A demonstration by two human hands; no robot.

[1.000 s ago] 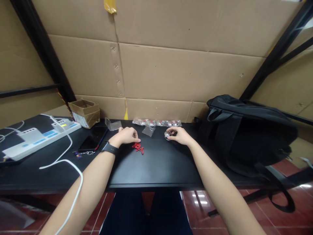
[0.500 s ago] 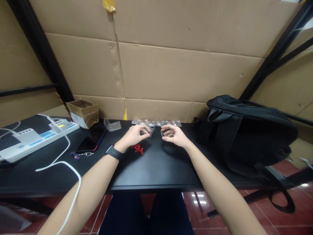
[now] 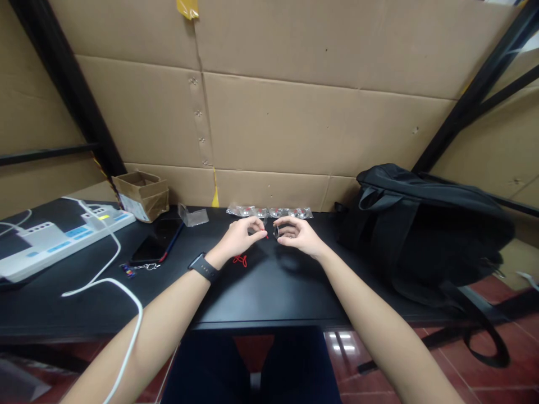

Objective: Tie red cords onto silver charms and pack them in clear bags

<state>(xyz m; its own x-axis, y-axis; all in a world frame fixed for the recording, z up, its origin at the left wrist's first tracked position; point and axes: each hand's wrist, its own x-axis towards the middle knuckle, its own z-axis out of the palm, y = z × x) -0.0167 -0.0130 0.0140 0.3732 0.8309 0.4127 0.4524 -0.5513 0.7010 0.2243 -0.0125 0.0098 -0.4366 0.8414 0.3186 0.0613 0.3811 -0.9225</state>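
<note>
- Your left hand (image 3: 239, 238) has its fingers narrow, apparently pinching a red cord (image 3: 266, 237); your right hand (image 3: 302, 235) holds a small shiny disc (image 3: 276, 232) by its edge, the 2 facing across a narrow gap.
- Pinch the cord near its tip to limit bending, and leave the disc's rim visible.
- More red cord (image 3: 240, 260) lies on the black counter (image 3: 269, 297) below your left hand.
- Clear packets (image 3: 291, 213) line the cardboard wall (image 3: 273, 123).
- Mind the white cable (image 3: 133, 331) crossing your left forearm.
</note>
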